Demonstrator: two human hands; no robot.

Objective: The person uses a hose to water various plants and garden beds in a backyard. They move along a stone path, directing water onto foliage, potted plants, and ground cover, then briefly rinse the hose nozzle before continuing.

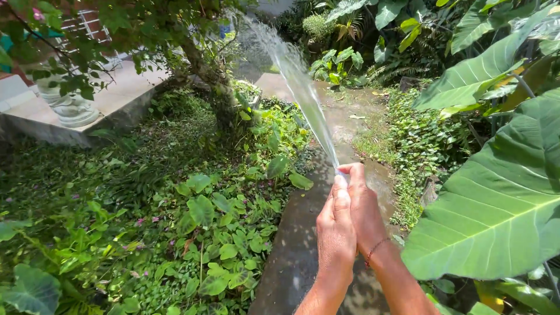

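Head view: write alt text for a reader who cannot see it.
Two bare hands, left hand and right hand, clasp a hose end together, fanning a water jet over a wet garden path, with low green plants on the left and a large leaf on the right.

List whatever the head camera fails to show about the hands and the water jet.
- Hose end: hidden in the head view, wrapped by the left hand and right hand; only a pale tip shows at the fingertips.
- Hose run: not visible; both forearms leave at the bottom edge.
- Where the water jet lands: it fades near the top edge, behind the small tree.
- Path: partly covered by the big leaf.
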